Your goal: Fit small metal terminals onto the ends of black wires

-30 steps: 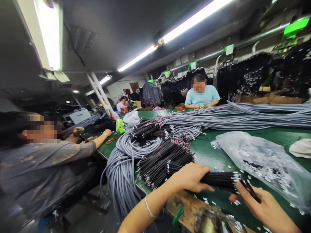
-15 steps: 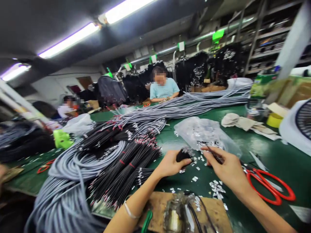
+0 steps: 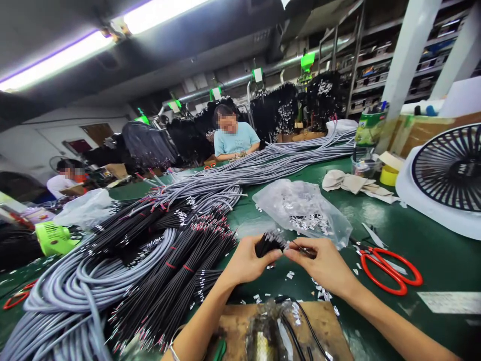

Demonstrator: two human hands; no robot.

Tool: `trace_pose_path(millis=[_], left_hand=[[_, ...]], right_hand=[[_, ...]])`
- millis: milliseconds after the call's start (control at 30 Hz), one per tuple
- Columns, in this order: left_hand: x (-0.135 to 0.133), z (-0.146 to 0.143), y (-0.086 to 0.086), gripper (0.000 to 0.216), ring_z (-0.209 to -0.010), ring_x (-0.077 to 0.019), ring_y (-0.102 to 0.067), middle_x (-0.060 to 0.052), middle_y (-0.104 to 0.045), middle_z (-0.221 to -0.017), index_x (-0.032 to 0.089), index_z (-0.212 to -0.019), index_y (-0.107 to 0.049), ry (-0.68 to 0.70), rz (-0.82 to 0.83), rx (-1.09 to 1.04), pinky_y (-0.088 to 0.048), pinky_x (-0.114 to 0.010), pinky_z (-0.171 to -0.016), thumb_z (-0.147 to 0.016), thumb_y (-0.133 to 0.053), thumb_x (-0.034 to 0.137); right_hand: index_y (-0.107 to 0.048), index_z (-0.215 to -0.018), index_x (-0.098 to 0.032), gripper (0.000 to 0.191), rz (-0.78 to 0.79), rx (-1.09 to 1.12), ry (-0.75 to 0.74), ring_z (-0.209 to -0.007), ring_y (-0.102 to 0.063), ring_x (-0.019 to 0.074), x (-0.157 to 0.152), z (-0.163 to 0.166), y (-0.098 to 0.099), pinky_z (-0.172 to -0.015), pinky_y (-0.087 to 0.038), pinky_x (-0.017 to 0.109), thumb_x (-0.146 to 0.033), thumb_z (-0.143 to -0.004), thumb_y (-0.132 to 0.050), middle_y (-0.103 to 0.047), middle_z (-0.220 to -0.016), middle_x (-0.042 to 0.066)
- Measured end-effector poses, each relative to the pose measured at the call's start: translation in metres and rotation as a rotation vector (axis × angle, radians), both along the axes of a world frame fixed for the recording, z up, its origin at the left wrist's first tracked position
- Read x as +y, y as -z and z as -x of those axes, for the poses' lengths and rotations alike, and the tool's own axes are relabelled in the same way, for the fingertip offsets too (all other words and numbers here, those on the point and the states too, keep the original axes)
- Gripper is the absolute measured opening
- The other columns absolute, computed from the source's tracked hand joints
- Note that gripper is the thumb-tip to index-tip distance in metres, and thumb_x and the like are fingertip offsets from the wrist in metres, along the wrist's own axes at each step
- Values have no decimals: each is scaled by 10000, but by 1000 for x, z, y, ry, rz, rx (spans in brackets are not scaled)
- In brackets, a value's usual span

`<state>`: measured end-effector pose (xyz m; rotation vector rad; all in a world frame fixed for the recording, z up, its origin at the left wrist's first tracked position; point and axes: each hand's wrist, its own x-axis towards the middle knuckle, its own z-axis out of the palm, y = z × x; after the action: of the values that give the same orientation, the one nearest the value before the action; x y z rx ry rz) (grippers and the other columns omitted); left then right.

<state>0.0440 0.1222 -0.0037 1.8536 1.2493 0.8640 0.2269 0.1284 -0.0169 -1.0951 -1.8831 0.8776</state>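
Note:
My left hand (image 3: 244, 261) is closed around a short bundle of black wires (image 3: 267, 243), whose pale ends point right. My right hand (image 3: 323, 261) pinches a thin dark tool that looks like tweezers (image 3: 303, 248), at the pale ends of the bundle. The two hands nearly meet there, and the fingers partly hide the tool's tip. Small white tags (image 3: 290, 275) are scattered on the green table below. Just beyond the hands lies a clear plastic bag (image 3: 300, 200) with many more white pieces in it.
Tied black wire bundles (image 3: 180, 273) and coiled grey cables (image 3: 75, 301) fill the left. Red-handled scissors (image 3: 391, 271) lie to the right, near a fan (image 3: 458, 170). A wooden board (image 3: 319, 326) is in front of me. Across the table sits a person (image 3: 235, 135).
My right hand has moved in to the left, bringing the tool to the ends of the wire bundle. The view has turned right, so the fan shows more.

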Motion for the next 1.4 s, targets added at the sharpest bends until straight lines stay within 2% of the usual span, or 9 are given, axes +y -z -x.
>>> trace_pose_path(millis=[133, 300, 467, 600, 700, 867, 967, 1200, 1400], left_hand=[[-8, 1, -9, 269, -525, -120, -494, -1, -580, -567, 116, -694, -599, 114, 76, 36, -373, -213, -489, -692, -635, 382], [-14, -2, -11, 200, -531, -132, -535, -15, -600, -554, 134, -678, -569, -71, -65, 29, -410, -234, -544, -773, -551, 310], [-19, -6, -12, 100, -505, -102, -466, 13, -531, -561, 139, -665, -546, -150, -144, -7, -367, -202, -483, -700, -602, 214], [-26, -8, -17, 146, -534, -94, -430, 14, -498, -590, 138, -649, -519, -273, -194, 5, -354, -193, -493, -678, -631, 227], [-30, -9, -20, 195, -536, -89, -405, 21, -469, -583, 141, -636, -492, -323, -195, 15, -339, -187, -484, -667, -649, 254], [-31, -11, -20, 239, -518, -75, -351, 34, -413, -559, 145, -597, -460, -315, -187, 12, -303, -180, -458, -658, -657, 264], [-33, -11, -19, 240, -510, -76, -345, 29, -414, -541, 133, -581, -494, -329, -201, 51, -291, -186, -453, -687, -634, 296], [-37, -9, -18, 194, -485, -84, -403, 12, -495, -533, 119, -612, -581, -403, -343, 122, -311, -192, -453, -698, -624, 288], [-38, -10, -18, 183, -481, -88, -417, 16, -503, -528, 135, -592, -550, -396, -375, 162, -327, -199, -461, -708, -611, 264]], right_hand=[[-639, -645, -163, 274, -77, -1, -5, -535, -531, 138, -8, 3, -2, -479, -392, 235, -355, -800, -519, -599, -577, -7], [-653, -763, -178, 246, -88, 80, -33, -604, -557, 138, -11, 5, -5, -533, -420, 231, -340, -832, -482, -638, -683, 8], [-640, -799, -178, 243, -72, 116, -15, -613, -562, 137, -11, 6, -8, -567, -432, 234, -319, -853, -450, -627, -672, 4], [-652, -822, -177, 215, -88, 161, 34, -648, -573, 138, -13, 5, -9, -574, -442, 233, -315, -838, -488, -654, -745, 18], [-672, -811, -186, 163, -134, 179, 38, -581, -565, 123, -15, 6, -9, -510, -438, 220, -291, -803, -546, -658, -713, 9], [-668, -844, -192, 115, -277, 140, 71, -578, -595, 118, -19, 7, -12, -525, -475, 213, -221, -755, -601, -660, -702, -5], [-635, -971, -183, 251, -408, 61, 149, -698, -630, 139, -20, 3, -15, -601, -496, 224, -246, -728, -642, -680, -844, 15], [-655, -979, -189, 204, -934, -238, 345, -635, -612, 124, -23, -8, -18, -591, -412, 257, -208, -779, -624, -688, -800, 9], [-650, -1021, -172, 256, -1013, -329, 338, -672, -625, 142, -26, -7, -14, -597, -399, 272, -187, -765, -643, -701, -837, 20]])
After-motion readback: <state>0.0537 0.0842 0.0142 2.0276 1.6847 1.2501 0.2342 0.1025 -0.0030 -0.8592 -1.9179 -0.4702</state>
